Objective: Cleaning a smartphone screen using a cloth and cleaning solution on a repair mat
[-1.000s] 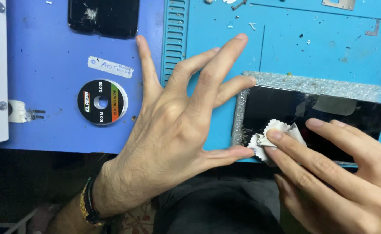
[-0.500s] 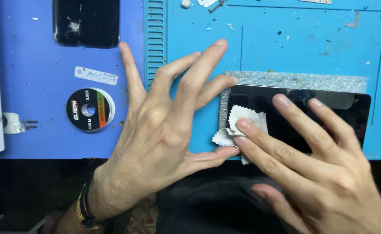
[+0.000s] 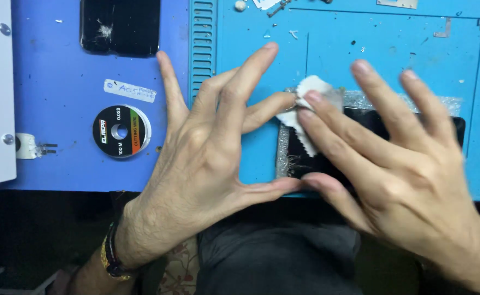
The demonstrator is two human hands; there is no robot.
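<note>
While left hand (image 3: 207,164) splayed pins black screen (image 3: 316,158) left edge, right hand (image 3: 393,164) fingers press white cloth (image 3: 305,112) there.

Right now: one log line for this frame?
left hand: steadies black phone screen edge | right hand: presses white cloth on it | surface: blue mat | nearby: wire spool
</note>
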